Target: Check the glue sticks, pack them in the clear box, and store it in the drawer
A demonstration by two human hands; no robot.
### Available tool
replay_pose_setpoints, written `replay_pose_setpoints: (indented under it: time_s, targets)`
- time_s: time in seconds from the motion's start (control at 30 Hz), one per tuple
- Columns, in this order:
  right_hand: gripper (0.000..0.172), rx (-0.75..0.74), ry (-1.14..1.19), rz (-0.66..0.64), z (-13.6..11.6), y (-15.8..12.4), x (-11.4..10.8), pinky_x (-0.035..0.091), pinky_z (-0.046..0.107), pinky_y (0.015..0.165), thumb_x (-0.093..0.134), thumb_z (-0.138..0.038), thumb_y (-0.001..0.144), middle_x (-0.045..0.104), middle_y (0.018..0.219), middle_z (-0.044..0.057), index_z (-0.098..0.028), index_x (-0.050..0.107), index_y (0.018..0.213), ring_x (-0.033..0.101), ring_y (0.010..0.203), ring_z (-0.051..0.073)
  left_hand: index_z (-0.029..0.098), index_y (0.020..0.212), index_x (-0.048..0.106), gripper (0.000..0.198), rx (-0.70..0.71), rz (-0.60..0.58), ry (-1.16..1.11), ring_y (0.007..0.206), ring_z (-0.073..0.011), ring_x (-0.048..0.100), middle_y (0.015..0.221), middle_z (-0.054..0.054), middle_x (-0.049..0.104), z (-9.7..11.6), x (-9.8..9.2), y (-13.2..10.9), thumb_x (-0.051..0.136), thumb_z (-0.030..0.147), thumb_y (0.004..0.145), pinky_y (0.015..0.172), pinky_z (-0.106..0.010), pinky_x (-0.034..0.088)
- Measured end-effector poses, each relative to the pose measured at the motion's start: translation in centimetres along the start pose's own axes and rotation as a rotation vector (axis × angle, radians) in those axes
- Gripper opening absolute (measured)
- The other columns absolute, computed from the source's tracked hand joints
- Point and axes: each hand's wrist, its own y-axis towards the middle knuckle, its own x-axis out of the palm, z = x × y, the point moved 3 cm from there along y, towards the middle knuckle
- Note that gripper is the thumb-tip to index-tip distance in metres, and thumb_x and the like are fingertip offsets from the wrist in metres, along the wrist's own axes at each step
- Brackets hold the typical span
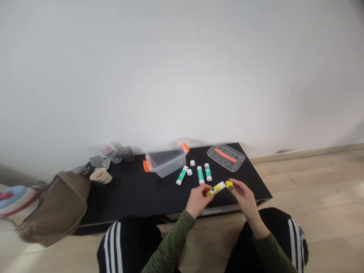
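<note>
Yellow glue stick (216, 188) is slanting up rightward, the left hand (197, 201) grasping its body while the right hand (244, 197) is pinching a yellow cap (229, 184) between its fingers, just beside the stick's end.

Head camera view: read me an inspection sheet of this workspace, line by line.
Surface: low black table.
Things in hand: yellow glue stick; yellow cap.
Things nearby: three green-labelled glue sticks; two white caps; clear plastic box with orange latches; clear lid with an orange strip.
Clutter: cream cup; blurred jars at the far end; brown bag at the table's left end.
Hands: left hand grips the stick; right hand grips the cap.
Cables: nothing seen.
Surroundings: white wall; wooden floor.
</note>
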Motion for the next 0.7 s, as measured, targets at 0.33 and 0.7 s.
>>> replay_pose_setpoints:
  time_s: [0.33,0.7]
  targets:
    - [0.029,-0.094,-0.105,-0.2,-3.4,-2.0,3.1,0.054,0.036,0.095,0.069,-0.035,0.084,0.068,0.117,0.009,-0.025,0.069,0.111,0.065,0.108,0.023,0.021,0.094,0.071,0.018,0.035,0.021,0.075,0.067,-0.0115,0.06,0.083,0.001,0.072,1.8,-3.8,-3.3,0.067,0.022,0.076,0.062,-0.021,0.046]
    - [0.025,-0.157,-0.215,-0.342,-5.3,-3.8,3.6,0.056,0.033,0.091,0.064,-0.031,0.086,0.069,0.117,0.008,-0.027,0.073,0.11,0.064,0.111,0.023,0.023,0.095,0.073,0.02,0.178,0.057,0.106,0.079,-0.0149,0.065,0.09,-0.001,0.073,3.9,-5.7,-5.7,0.073,0.018,0.076,0.072,-0.025,0.051]
